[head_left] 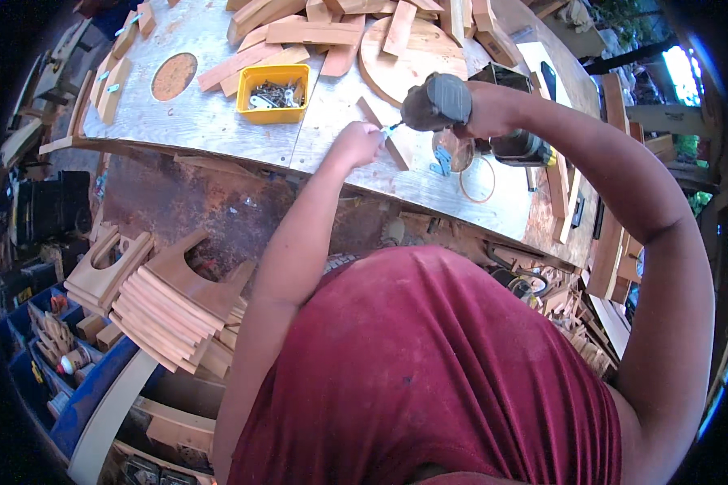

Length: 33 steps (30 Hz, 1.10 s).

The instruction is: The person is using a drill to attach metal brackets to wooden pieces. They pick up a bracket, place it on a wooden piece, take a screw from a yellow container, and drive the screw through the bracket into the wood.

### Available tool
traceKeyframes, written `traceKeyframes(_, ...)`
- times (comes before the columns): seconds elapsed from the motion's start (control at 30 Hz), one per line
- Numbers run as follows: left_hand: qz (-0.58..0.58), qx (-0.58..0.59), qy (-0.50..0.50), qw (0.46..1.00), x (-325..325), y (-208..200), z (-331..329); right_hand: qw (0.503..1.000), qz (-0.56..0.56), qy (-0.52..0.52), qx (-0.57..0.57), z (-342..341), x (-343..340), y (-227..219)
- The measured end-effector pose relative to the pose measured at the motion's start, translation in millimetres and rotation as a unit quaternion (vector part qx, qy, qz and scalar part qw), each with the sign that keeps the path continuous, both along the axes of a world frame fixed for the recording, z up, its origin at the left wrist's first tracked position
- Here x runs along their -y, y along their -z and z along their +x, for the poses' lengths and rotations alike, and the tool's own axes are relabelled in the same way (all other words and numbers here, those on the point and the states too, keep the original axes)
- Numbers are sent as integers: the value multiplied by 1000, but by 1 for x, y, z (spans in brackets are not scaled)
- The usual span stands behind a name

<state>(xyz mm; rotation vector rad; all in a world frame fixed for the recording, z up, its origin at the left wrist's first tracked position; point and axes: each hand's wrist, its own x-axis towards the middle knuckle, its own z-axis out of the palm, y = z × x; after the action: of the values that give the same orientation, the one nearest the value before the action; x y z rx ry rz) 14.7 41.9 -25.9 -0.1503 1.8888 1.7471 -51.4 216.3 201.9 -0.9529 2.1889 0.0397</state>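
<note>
My right hand (493, 111) is wrapped round a dark cordless drill (437, 103). The drill points left, its bit end close to my left fingertips. With its fingers pinched, my left hand (356, 146) holds a small light-blue fitting (390, 129) against a narrow wood block (398, 152) on the worktable. Whether the bit touches the fitting is too small to tell. More blue fittings (440, 161) lie on the table below the drill. Left of my hands stands a yellow bin (273, 116) of loose metal hardware.
Cut wood pieces (315, 32) pile up at the back beside a round wood board (437, 52). Blocks with blue fittings (112, 89) sit at the far left. Below, left of me, are stacked curved wood parts (166, 311) and a blue tool crate (97, 392).
</note>
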Motion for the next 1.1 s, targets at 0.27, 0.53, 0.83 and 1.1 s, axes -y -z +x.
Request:
traceKeyframes(0.27,-2,27,54,998,6,-1,-13,993,49,98,39,-3,-3,0)
traceKeyframes(0.53,13,-37,24,999,1,-8,-1,999,-20,50,-6,-2,-7,6)
traceKeyframes(0.83,24,17,65,997,13,-17,-20,997,31,65,15,-4,-4,9)
traceKeyframes(1.1,4,-2,18,1000,0,2,-19,977,36,206,46,7,-20,1)
